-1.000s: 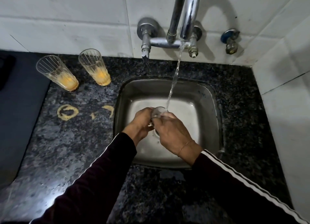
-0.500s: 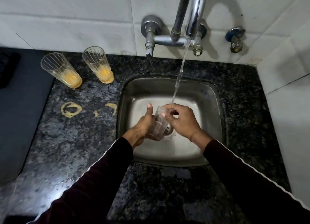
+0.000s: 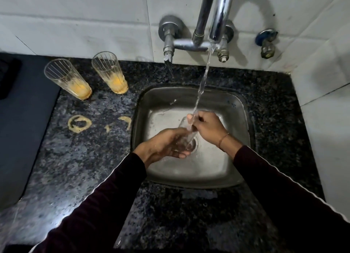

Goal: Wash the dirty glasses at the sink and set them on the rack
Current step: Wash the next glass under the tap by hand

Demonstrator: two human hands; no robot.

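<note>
The glass (image 3: 184, 139) is mostly hidden by both hands — its outline blurred — and the tap (image 3: 217, 15) is cut off above.

white tiled walls (image 3: 79, 21) meet in a corner above a dark speckled granite counter (image 3: 62, 163), with a matte black surface (image 3: 20, 131) at its left edge, all dimly lit.

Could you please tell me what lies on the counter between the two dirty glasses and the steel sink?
In the head view, only bare speckled granite counter separates the nearer ribbed glass with orange dregs from the steel sink; the orange ring stains lie nearer the camera.
</note>
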